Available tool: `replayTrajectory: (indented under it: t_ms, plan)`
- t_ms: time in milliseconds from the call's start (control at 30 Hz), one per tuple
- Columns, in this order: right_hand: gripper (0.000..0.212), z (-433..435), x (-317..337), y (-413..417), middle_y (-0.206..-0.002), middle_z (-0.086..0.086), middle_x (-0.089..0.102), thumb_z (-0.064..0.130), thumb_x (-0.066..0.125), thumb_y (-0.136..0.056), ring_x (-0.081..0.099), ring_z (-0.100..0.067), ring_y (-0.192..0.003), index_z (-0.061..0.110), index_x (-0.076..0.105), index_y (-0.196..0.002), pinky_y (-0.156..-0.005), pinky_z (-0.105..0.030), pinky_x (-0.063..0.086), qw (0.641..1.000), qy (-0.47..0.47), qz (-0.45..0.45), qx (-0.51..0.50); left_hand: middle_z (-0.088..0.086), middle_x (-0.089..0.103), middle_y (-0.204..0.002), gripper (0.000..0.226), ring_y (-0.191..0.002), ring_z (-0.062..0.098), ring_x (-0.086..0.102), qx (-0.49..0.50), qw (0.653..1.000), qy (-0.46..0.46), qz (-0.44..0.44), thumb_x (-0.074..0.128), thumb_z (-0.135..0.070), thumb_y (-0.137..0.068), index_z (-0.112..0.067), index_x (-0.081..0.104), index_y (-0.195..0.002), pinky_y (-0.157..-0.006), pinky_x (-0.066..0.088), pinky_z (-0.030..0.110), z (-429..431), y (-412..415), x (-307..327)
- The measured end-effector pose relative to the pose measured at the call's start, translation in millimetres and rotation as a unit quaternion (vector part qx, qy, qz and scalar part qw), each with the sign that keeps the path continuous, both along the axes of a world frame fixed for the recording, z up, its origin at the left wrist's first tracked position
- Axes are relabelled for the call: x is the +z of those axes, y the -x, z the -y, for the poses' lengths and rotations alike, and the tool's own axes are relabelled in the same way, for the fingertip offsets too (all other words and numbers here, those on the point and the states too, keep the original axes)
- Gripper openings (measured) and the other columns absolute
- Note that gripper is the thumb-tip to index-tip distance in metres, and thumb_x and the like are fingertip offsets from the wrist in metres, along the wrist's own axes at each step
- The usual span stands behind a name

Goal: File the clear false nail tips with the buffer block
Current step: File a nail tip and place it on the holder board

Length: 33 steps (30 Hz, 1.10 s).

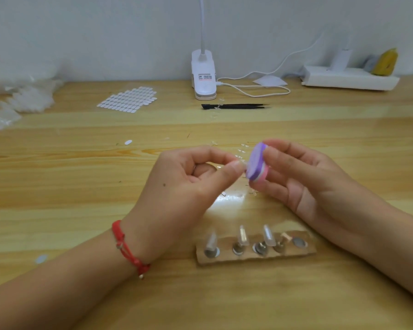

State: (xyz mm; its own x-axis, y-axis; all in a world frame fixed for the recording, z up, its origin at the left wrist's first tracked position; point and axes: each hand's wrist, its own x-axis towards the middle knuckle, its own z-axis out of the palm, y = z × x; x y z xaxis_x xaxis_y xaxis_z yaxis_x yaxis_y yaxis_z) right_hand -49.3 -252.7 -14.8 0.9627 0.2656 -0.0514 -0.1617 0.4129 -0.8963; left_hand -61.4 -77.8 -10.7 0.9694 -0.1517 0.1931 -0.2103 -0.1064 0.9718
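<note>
1. Clear nail tip (242, 166): pinched btwn thumb & forefinger of left hand (188, 179), held above the counter (81, 182), free edge touching the purple face of item 2. Tip barely visible; exact contact pt can't be told.
2. Buffer block (256, 161): purple face, pink/white layers. Gripped by right hand (303, 179), thumb on top edge, fingers curled underneath. Face turned toward the tip.
3. Loose clear tips (231, 196): scattered on counter under the hands, qty unclear.
4. Wooden holder strip (296, 252): nearest the viewer, w/ metal stands. Three carry mounted tips (268, 235); one stand seems bare, one socket looks empty.
5. Red cord bracelet (126, 246): left wrist.
6. Far side: black tweezers (234, 106), sheet of adhesive tabs (128, 100), clip lamp (203, 75) w/ cable, bags of spare tips (29, 96).

Step in hand (est.): filing one tip's edge, mid-batch; progress overall can't be judged.
Next move (est.): short light strokes, firm pinch so the tip doesn't flick out; turn the tip to reach the other edge.
</note>
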Motion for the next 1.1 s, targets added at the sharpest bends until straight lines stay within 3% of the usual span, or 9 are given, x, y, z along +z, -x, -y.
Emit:
replayTrajectory:
  t_ms: [67, 200, 333, 467, 600, 767, 900, 1100]
  plan:
    - [0.022, 1.2, -1.5, -1.5, -0.081, -0.007, 0.072, 0.012, 0.073, -0.065, 0.071, -0.016, -0.072, 0.011, 0.070, -0.087, -0.064, -0.024, 0.057, 1.000, -0.022, -0.012, -0.008, -0.013, 0.022, -0.042, 0.008, -0.037, 0.002, 0.017, 0.005, 1.000, 0.012, -0.007, 0.069, -0.019, -0.077, -0.013, 0.070, -0.071, -0.040, 0.024, 0.010, -1.6, -2.1, 1.9]
    - [0.023, -2.6, -2.1, 1.0, -0.080, -0.007, 0.071, 0.004, 0.080, -0.060, 0.072, -0.019, -0.074, 0.014, 0.075, -0.081, -0.066, -0.025, 0.058, 0.999, 0.029, 0.022, 0.013, -0.012, 0.022, -0.043, 0.011, -0.039, 0.005, 0.017, 0.007, 1.000, 0.023, -0.013, 0.068, -0.023, -0.077, -0.014, 0.071, -0.071, -0.040, 0.020, 0.015, -2.4, -1.7, 2.9]
    - [0.029, 4.1, -1.7, -3.7, -0.081, -0.007, 0.072, 0.007, 0.072, -0.064, 0.072, -0.018, -0.075, 0.011, 0.067, -0.092, -0.068, -0.027, 0.058, 0.999, -0.035, -0.014, -0.031, -0.014, 0.023, -0.041, 0.010, -0.036, 0.002, 0.017, -0.017, 1.000, -0.001, -0.018, 0.068, -0.017, -0.080, -0.014, 0.070, -0.071, -0.045, 0.027, 0.014, -0.1, 1.6, 1.3]
    - [0.024, -2.2, -2.2, 0.9, -0.082, -0.007, 0.073, 0.004, 0.080, -0.059, 0.073, -0.019, -0.075, 0.016, 0.077, -0.080, -0.067, -0.027, 0.058, 1.000, 0.003, 0.010, 0.019, -0.012, 0.022, -0.042, 0.012, -0.037, 0.003, 0.016, 0.006, 1.000, 0.005, -0.017, 0.067, -0.016, -0.081, -0.015, 0.070, -0.070, -0.038, 0.019, 0.011, -4.2, -2.8, 3.0]
    - [0.032, 2.9, -2.8, -3.5, -0.088, -0.010, 0.072, 0.004, 0.077, -0.067, 0.073, -0.021, -0.081, 0.011, 0.070, -0.097, -0.070, -0.027, 0.058, 0.999, -0.043, -0.025, -0.015, -0.014, 0.022, -0.041, 0.009, -0.037, 0.003, 0.017, -0.025, 0.999, -0.014, -0.025, 0.068, -0.017, -0.082, -0.010, 0.071, -0.077, -0.041, 0.020, 0.012, -1.0, -1.1, 0.3]
    - [0.029, 1.8, -2.7, -0.8, -0.084, -0.007, 0.073, 0.005, 0.078, -0.064, 0.074, -0.023, -0.085, 0.016, 0.078, -0.090, -0.071, -0.026, 0.058, 1.000, 0.004, 0.013, 0.012, -0.013, 0.022, -0.042, 0.010, -0.037, 0.003, 0.017, 0.008, 1.000, 0.016, -0.005, 0.066, -0.015, -0.083, -0.014, 0.069, -0.073, -0.037, 0.019, 0.010, -4.0, -4.0, 3.5]
    - [0.033, -0.6, -2.2, 2.0, -0.088, -0.010, 0.074, 0.003, 0.079, -0.061, 0.073, -0.024, -0.081, 0.017, 0.078, -0.091, -0.073, -0.027, 0.058, 0.998, 0.032, 0.030, 0.034, -0.012, 0.023, -0.043, 0.012, -0.039, 0.004, 0.017, 0.010, 1.000, 0.016, 0.006, 0.066, -0.015, -0.083, -0.015, 0.068, -0.071, -0.038, 0.019, 0.012, -5.2, -4.4, 4.0]
    - [0.036, 0.2, -0.7, -0.7, -0.082, -0.008, 0.073, 0.006, 0.074, -0.058, 0.073, -0.020, -0.076, 0.010, 0.071, -0.093, -0.068, -0.023, 0.058, 1.000, -0.009, -0.004, -0.019, -0.014, 0.022, -0.041, 0.011, -0.034, 0.003, 0.017, -0.010, 1.000, -0.011, 0.016, 0.066, -0.016, -0.083, -0.017, 0.067, -0.072, -0.037, 0.018, 0.008, -2.0, -2.3, 4.0]
